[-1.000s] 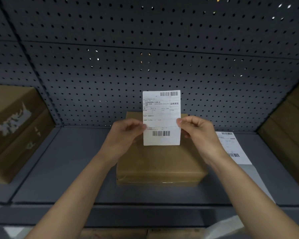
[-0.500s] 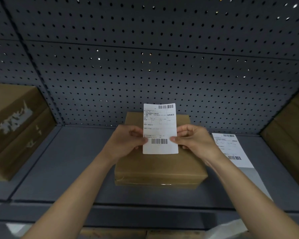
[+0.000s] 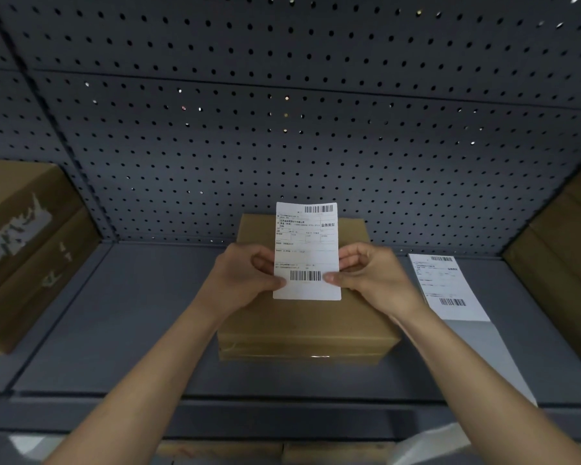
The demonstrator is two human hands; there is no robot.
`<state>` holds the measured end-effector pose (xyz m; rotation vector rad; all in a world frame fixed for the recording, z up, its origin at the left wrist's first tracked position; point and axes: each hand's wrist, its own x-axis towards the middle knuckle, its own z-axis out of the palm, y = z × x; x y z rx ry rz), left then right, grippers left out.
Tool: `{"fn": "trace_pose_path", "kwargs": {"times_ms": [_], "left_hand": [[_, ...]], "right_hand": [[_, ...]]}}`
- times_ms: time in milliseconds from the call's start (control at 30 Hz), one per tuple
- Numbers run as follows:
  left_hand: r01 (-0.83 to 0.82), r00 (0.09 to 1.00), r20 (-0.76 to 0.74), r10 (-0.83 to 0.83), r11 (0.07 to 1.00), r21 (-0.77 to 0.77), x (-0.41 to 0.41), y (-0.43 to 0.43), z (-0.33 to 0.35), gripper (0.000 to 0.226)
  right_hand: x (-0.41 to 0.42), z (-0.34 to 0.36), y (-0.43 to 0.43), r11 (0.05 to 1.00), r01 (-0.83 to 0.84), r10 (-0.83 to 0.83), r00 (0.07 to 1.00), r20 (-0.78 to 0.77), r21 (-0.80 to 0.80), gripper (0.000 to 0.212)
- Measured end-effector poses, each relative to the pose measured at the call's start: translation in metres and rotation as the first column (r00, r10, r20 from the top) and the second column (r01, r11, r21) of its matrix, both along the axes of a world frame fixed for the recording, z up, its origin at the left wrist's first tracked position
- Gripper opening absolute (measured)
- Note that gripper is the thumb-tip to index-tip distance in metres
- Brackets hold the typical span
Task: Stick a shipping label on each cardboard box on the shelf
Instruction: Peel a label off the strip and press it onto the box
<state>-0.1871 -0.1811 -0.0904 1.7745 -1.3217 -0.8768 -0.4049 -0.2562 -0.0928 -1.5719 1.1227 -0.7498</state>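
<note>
A white shipping label [image 3: 306, 250] with two barcodes is held upright over a flat brown cardboard box [image 3: 307, 323] in the middle of the shelf. My left hand [image 3: 242, 280] pinches the label's lower left edge. My right hand [image 3: 373, 280] pinches its lower right edge. The label's lower part hides the middle of the box top. I cannot tell whether the label touches the box.
A strip of more labels [image 3: 450, 290] lies on the grey shelf [image 3: 131, 330] right of the box. One cardboard box [image 3: 24, 250] with torn label scraps stands at the left, another cardboard box [image 3: 564, 280] at the right. A perforated back panel [image 3: 282, 146] closes the rear.
Both hands have lowered the label toward the box top and shifted their grip from its middle edges down to its lower edges.
</note>
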Motion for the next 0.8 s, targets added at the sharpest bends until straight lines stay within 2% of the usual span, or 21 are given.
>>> {"fn": "trace_pose_path", "kwargs": {"times_ms": [367,800], "left_hand": [[0.003,0.996,0.091,-0.005,1.000,0.019,-0.0029,-0.0004,-0.0018,0.034],[0.008,0.983,0.182,-0.012,1.000,0.019,-0.0039,0.0024,-0.0026,0.035]], "right_hand": [[0.0016,-0.0047,0.0022,0.997,-0.005,-0.002,0.996,-0.086,-0.074,0.037],[0.0014,-0.0078,0.0081,0.983,-0.044,0.002,0.974,-0.228,-0.177,0.050]]}}
